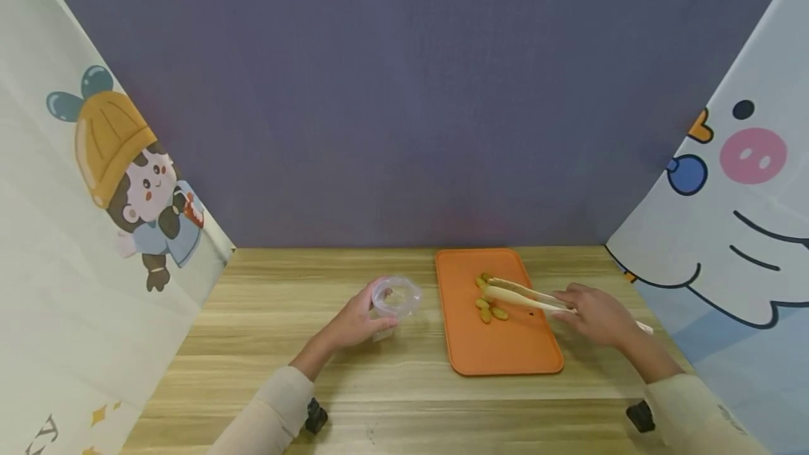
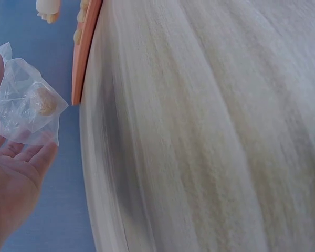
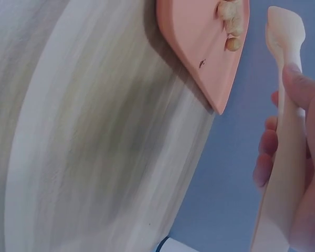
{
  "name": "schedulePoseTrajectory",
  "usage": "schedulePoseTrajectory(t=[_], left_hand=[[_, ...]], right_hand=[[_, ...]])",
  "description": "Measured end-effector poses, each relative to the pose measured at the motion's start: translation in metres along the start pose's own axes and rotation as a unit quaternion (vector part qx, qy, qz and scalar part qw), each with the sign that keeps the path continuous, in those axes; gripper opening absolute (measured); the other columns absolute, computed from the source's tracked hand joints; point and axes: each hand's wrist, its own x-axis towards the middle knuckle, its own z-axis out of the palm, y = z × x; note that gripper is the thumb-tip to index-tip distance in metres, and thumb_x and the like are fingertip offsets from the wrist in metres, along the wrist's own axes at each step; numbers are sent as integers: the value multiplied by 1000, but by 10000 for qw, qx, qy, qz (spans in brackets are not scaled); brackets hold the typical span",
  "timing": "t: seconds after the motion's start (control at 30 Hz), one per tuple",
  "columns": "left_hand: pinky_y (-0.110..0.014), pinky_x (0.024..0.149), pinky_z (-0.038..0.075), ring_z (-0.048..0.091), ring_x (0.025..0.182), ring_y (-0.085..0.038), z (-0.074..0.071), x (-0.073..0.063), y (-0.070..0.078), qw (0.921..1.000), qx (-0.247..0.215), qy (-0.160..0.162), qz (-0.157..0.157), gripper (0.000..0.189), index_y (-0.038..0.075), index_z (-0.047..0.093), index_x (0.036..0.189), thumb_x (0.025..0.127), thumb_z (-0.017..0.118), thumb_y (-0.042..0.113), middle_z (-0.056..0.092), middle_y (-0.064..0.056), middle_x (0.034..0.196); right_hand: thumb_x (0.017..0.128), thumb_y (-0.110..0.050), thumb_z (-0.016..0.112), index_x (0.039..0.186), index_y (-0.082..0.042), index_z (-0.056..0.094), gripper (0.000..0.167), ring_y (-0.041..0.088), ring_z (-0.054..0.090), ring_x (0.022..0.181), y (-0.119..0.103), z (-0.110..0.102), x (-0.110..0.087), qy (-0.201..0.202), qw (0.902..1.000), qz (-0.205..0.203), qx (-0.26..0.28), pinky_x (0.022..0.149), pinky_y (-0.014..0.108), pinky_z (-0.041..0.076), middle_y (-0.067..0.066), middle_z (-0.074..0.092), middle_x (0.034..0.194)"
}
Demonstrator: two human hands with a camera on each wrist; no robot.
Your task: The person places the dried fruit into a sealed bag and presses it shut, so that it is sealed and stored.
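My left hand (image 1: 363, 316) holds a clear plastic bag (image 1: 404, 306) open side up, left of the orange tray (image 1: 464, 353). Inside the bag (image 2: 22, 107), one brownish piece (image 2: 45, 101) shows in the left wrist view; thumb and fingers lie on opposite sides of it. My right hand (image 1: 597, 314) grips pale tongs (image 1: 515, 298), their tips above the tray. Several small oval yellow-brown pieces (image 1: 485, 315) lie on the tray; their kind is unclear. In the right wrist view, the tongs' tips (image 3: 286, 23) are close together, and whether they pinch anything cannot be told.
A small dark speck (image 1: 531, 314) marks the tray. The wood-grain table (image 1: 284, 279) meets a dark backdrop (image 1: 404, 125) behind and printed cloth panels on both sides. Black clip-like objects (image 1: 316, 416) sit by both forearms.
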Motion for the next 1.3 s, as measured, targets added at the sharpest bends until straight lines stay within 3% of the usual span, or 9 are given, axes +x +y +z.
schedulePoseTrajectory(t=[0.3,0.47,0.63,1.3], left_hand=[[-55,109,45,54,135,-35,0,0,1,10000,2,28,-57,87,15,32,158,88,82,33,54,-17,146],[-54,108,46,54,134,-38,1,1,1,10000,-60,-35,17,87,14,31,158,89,81,31,53,-19,146],[-55,107,47,55,133,-40,2,3,0,10000,-29,-16,22,86,14,32,158,89,81,30,53,-20,145],[-57,106,47,55,132,-41,4,6,2,10000,9,-48,34,86,15,32,158,89,81,31,54,-20,145]], right_hand=[[91,-31,76,121,-5,75,40,5,54,68,-10,-8,11,43,9999,-76,-63,60,31,48,5,70,94],[91,-30,76,122,-4,74,40,25,70,83,-14,-13,19,-3,9999,-76,-92,75,47,58,15,74,105],[94,-36,71,123,-5,74,42,40,71,102,-17,-17,26,-108,9999,-73,-66,87,57,57,24,72,118],[96,-37,69,125,-8,73,42,39,71,103,-45,-35,49,-32,9992,-393,32,87,56,57,23,71,120]])
